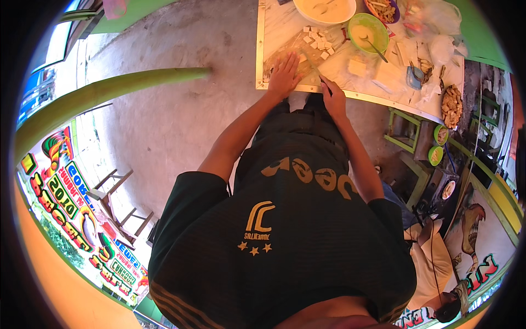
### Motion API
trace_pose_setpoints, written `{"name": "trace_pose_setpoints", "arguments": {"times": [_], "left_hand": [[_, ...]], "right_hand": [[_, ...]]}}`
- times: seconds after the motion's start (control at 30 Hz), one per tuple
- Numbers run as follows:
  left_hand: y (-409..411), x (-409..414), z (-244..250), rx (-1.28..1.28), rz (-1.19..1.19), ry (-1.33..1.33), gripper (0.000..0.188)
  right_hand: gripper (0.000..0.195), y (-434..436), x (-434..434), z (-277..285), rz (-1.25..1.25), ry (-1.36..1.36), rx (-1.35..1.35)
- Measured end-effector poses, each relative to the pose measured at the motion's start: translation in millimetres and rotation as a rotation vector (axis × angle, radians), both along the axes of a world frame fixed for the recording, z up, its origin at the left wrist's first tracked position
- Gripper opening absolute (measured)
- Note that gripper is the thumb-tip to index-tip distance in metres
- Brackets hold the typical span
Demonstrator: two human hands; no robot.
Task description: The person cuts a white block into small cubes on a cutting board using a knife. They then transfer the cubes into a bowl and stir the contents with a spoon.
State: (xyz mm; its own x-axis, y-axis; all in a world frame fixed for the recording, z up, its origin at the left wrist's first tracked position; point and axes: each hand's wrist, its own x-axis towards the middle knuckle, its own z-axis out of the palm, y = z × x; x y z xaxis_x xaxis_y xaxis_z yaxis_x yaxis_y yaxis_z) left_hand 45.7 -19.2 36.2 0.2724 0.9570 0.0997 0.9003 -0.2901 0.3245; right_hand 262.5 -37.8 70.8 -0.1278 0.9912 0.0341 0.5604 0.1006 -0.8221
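My right hand (334, 98) grips a knife (323, 78) by its dark handle, the blade pointing up and left over a wooden cutting board (283, 55). Flat on the board's near part rests my left hand (283, 77), fingers somewhat spread. Beside its fingertips, close to the blade, lies a small pale piece (303, 58) that looks like tofu. Several pale cubes (318, 41) are scattered further up. To the right sit a pale block (357, 67) and a larger pale slab (388, 76), partly in clear plastic.
A white bowl (324, 18) and a green bowl (378, 25) hold pale batter and spoons. Another bowl (396, 10) holds cut strips. Fried food (452, 107) lies at the table's (263, 45) right edge. A person (431, 263) sits at lower right. A green pole (123, 84) stands left.
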Motion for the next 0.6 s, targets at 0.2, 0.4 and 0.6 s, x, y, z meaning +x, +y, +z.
{"name": "trace_pose_setpoints", "arguments": {"times": [0.2,0.4,0.6], "left_hand": [[-16,-11,4,-0.071,0.035,-0.05,0.068],[-33,-27,6,-0.054,0.067,-0.043,0.069],[-33,-28,6,-0.058,0.056,-0.09,0.07]], "right_hand": [[0.03,0,-2,-1,0.061,-0.077,-0.01],[0.033,-6,-12,-1,0.039,-0.165,0.042],[0.032,-21,-27,-7,0.077,-0.252,0.046]]}}
